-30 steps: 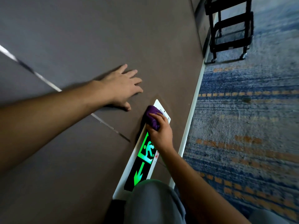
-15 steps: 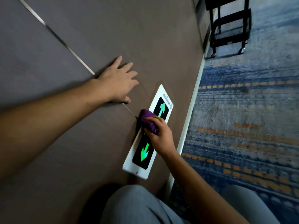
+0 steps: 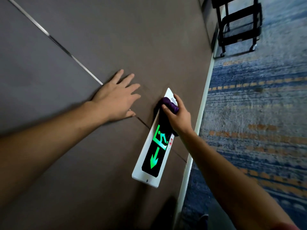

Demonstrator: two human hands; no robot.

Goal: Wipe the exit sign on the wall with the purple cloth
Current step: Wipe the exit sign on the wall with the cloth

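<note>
Exit sign [image 3: 153,153] long axis along wall, arrow toward viewer, purple cloth [image 3: 169,104] at far end

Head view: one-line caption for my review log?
Right hand presses purple cloth on the lit exit sign's far end; left hand flat against wall.

No words or numbers can be read; the exit sign [image 3: 153,151] carries only a lit green running-figure pictogram and a green arrow, and its small red label is illegible
</note>
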